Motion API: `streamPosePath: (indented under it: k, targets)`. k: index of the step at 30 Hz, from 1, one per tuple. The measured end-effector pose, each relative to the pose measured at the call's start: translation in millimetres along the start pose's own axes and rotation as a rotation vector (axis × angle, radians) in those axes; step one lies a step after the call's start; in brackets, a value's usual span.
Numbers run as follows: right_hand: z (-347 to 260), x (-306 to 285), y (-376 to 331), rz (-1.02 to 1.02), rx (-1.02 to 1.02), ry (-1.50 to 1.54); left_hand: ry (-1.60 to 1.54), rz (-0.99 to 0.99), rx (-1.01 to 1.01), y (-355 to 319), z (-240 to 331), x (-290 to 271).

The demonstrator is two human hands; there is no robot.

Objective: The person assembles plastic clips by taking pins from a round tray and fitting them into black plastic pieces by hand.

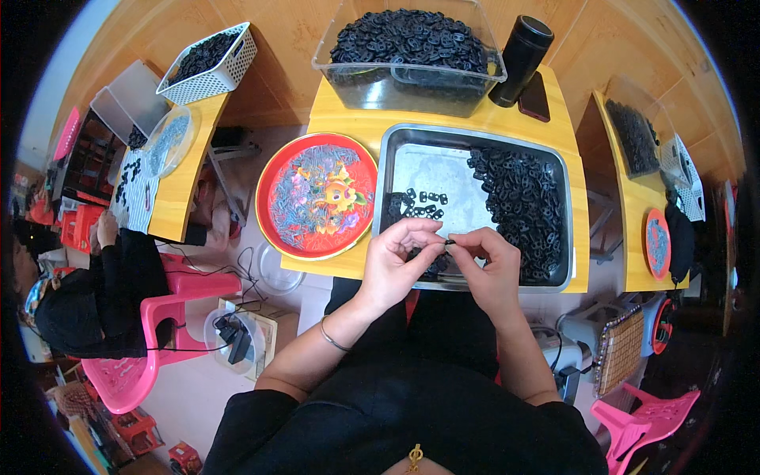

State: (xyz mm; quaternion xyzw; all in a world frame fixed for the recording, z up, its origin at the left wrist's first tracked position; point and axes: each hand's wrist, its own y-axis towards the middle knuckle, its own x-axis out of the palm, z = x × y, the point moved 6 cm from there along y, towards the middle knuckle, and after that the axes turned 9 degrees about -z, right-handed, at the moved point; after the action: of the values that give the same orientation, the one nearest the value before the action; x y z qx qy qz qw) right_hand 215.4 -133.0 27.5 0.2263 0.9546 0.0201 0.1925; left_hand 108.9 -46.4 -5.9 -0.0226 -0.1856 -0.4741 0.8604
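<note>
Over the near edge of a steel tray (pixel 382 166), both my hands meet at a small black piece (pixel 450 242). My left hand (pixel 402 257) is closed on it with thumb and fingertips. From the other side, the thumb and index finger of my right hand (pixel 492 267) pinch the same piece. Its exact kind is too small to make out. Black plastic pieces with holes (pixel 522 206) are heaped along the tray's right side. A smaller group of black pieces (pixel 419 207) lies at its left, partly hidden by my left hand.
Left of the steel tray, a red round tray (pixel 266 190) holds many thin grey parts. A clear bin (pixel 372 95) of black pieces stands behind, beside a black flask (pixel 522 59) and a phone (pixel 535 98). Another person (pixel 87 301) sits at the left table, near a pink chair (pixel 150 340).
</note>
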Motion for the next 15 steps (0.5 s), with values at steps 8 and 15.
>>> streamPosePath:
  k: [8,15]
  targets:
    - [28.4,12.0,0.3,-0.067,0.19,0.48,-0.013,0.083,0.041,1.6,3.4,-6.3]
    - [25.8,7.4,-2.7,-0.018,0.139,0.383,0.023,-0.066,-0.182,2.1,-10.2,-5.0]
